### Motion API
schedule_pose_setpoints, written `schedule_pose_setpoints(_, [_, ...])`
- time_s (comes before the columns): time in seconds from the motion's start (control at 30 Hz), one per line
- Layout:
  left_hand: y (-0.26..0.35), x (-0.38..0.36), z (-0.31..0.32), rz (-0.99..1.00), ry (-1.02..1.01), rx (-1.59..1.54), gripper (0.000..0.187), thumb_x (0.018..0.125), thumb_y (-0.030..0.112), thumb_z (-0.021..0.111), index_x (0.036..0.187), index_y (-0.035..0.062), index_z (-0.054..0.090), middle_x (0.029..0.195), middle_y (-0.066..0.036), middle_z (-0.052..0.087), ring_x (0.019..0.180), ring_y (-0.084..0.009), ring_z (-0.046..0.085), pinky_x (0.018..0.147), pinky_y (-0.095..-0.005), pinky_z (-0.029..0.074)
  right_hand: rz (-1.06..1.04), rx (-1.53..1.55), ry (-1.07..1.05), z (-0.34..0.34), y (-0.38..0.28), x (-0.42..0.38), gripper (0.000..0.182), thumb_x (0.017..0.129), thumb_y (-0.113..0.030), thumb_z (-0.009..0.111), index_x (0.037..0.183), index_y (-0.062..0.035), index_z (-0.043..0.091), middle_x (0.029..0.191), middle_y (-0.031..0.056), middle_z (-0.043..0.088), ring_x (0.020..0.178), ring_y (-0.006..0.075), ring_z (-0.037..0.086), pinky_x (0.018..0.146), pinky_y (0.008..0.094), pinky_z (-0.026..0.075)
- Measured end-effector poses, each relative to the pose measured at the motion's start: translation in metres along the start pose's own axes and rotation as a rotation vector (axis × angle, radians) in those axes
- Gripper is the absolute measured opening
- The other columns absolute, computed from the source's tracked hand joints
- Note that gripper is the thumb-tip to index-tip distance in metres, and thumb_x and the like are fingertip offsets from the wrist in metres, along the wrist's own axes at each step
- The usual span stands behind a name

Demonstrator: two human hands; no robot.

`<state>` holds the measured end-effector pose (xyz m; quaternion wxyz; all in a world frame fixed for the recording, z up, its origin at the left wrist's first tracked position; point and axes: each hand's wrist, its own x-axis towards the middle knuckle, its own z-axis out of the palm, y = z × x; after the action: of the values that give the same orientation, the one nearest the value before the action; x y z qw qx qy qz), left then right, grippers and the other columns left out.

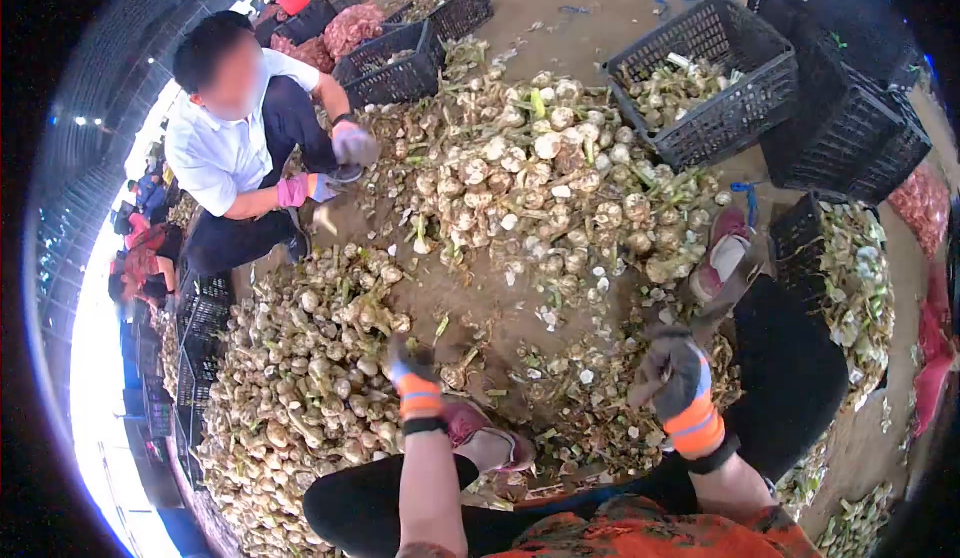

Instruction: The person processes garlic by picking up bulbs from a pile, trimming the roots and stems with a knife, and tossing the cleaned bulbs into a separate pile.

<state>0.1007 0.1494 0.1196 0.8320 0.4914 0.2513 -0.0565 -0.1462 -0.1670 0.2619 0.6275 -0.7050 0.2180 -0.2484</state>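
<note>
My left hand (412,370), in a grey glove with an orange cuff, hangs over the right edge of a heap of trimmed garlic bulbs (300,388). Motion smears its fingers. My right hand (678,373), in a matching glove, is closed with curled fingers above the scattered garlic trimmings (590,398); I cannot tell what it grips. Ahead of both hands lies a pile of garlic bulbs with stalks (540,173). Bare brown ground (470,288) shows between the two heaps.
A person in a white shirt (215,148) and gloves squats across from me at the left. Black plastic crates (710,78) stand at the back and right, another crate (205,318) at the left. Pink net sacks (352,30) lie behind. My shoe (722,253) borders the pile.
</note>
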Motion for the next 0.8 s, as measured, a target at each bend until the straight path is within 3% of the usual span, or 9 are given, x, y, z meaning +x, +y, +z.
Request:
schedule_pose_setpoints(0.1, [-0.088, 0.097, -0.031, 0.103, -0.125, 0.554, 0.042, 0.081, 0.039, 0.056, 0.119, 0.0248, 0.048, 0.106, 0.000, 0.058, 0.086, -0.0176, 0.054, 0.066, -0.0338, 0.045, 0.006, -0.149, -0.198, -0.011, 0.006, -0.002, 0.023, 0.062, 0.010, 0.061, 0.073, -0.0045, 0.046, 0.072, 0.0060, 0.048, 0.055, 0.0159, 0.052, 0.047, 0.0265, 0.040])
schedule_pose_setpoints(0.17, [-0.092, 0.084, 0.018, 0.206, 0.388, 1.590, 0.062, 0.073, 0.038, 0.065, 0.125, 0.0115, 0.045, 0.129, -0.022, 0.039, 0.108, -0.0333, 0.048, 0.088, -0.0387, 0.041, -0.067, -0.110, -0.119, -0.012, 0.015, -0.001, 0.024, 0.065, 0.013, 0.059, 0.076, -0.0045, 0.046, 0.084, 0.0091, 0.047, 0.056, 0.0163, 0.053, 0.047, 0.0292, 0.043])
schedule_pose_setpoints(0.23, [-0.155, 0.222, -0.101, 0.454, 0.099, 1.994, 0.062, 0.073, 0.040, 0.063, 0.125, 0.0114, 0.045, 0.131, -0.027, 0.032, 0.115, -0.0376, 0.042, 0.092, -0.0386, 0.040, 0.030, -0.218, -0.048, -0.012, 0.008, 0.002, 0.022, 0.068, 0.014, 0.053, 0.078, -0.0055, 0.048, 0.088, 0.0087, 0.045, 0.051, 0.0155, 0.047, 0.047, 0.0337, 0.044])
schedule_pose_setpoints(0.4, [-0.182, 0.230, -0.111, 0.648, -0.024, 1.980, 0.056, 0.081, 0.039, 0.054, 0.127, 0.0114, 0.041, 0.130, -0.023, 0.036, 0.115, -0.0387, 0.041, 0.093, -0.0419, 0.037, 0.459, 0.237, 0.049, -0.001, 0.002, 0.015, 0.010, 0.071, 0.000, 0.054, 0.077, -0.0063, 0.049, 0.077, 0.0074, 0.044, 0.046, 0.0154, 0.040, 0.047, 0.0346, 0.041])
schedule_pose_setpoints(0.5, [-0.173, 0.052, 0.023, 0.628, 0.022, 1.641, 0.053, 0.084, 0.035, 0.049, 0.127, 0.0052, 0.040, 0.131, -0.020, 0.037, 0.122, -0.0370, 0.033, 0.099, -0.0435, 0.030, 0.812, 0.589, 0.309, 0.014, -0.008, 0.024, 0.010, 0.069, -0.010, 0.054, 0.076, -0.0063, 0.048, 0.063, 0.0049, 0.040, 0.045, 0.0152, 0.038, 0.045, 0.0317, 0.038])
schedule_pose_setpoints(0.53, [-0.210, 0.026, 0.013, 0.658, -0.006, 1.691, 0.050, 0.084, 0.028, 0.048, 0.126, 0.0018, 0.040, 0.131, -0.019, 0.037, 0.124, -0.0353, 0.030, 0.101, -0.0446, 0.025, 0.274, 0.055, 0.025, 0.014, 0.005, 0.014, 0.008, 0.068, -0.010, 0.051, 0.074, -0.0062, 0.047, 0.061, 0.0042, 0.037, 0.046, 0.0149, 0.038, 0.044, 0.0316, 0.038])
schedule_pose_setpoints(0.57, [-0.223, -0.008, 0.020, 0.564, -0.225, 1.179, 0.053, 0.081, 0.026, 0.050, 0.126, 0.0008, 0.040, 0.131, -0.019, 0.037, 0.123, -0.0358, 0.030, 0.103, -0.0439, 0.024, 0.276, 0.069, 0.005, 0.015, 0.001, 0.017, 0.008, 0.068, -0.010, 0.051, 0.074, -0.0062, 0.047, 0.061, 0.0042, 0.037, 0.046, 0.0149, 0.038, 0.044, 0.0316, 0.038])
schedule_pose_setpoints(0.63, [-0.228, -0.093, 0.047, 0.559, -0.316, 1.647, 0.056, 0.071, 0.021, 0.057, 0.122, 0.0023, 0.043, 0.126, -0.020, 0.041, 0.119, -0.0364, 0.034, 0.103, -0.0442, 0.024, 0.796, 0.386, 0.100, 0.014, -0.017, 0.024, 0.004, 0.072, -0.006, 0.050, 0.070, -0.0059, 0.046, 0.073, 0.0062, 0.041, 0.048, 0.0144, 0.039, 0.046, 0.0336, 0.040])
schedule_pose_setpoints(0.8, [-0.221, -0.172, 0.068, 0.375, -0.856, 1.345, 0.057, 0.072, 0.026, 0.058, 0.124, 0.0070, 0.044, 0.130, -0.023, 0.035, 0.118, -0.0392, 0.036, 0.100, -0.0471, 0.028, 0.434, 0.121, -0.011, 0.019, -0.004, 0.010, 0.007, 0.071, -0.011, 0.051, 0.074, -0.0051, 0.048, 0.062, 0.0031, 0.039, 0.046, 0.0129, 0.037, 0.045, 0.0302, 0.037])
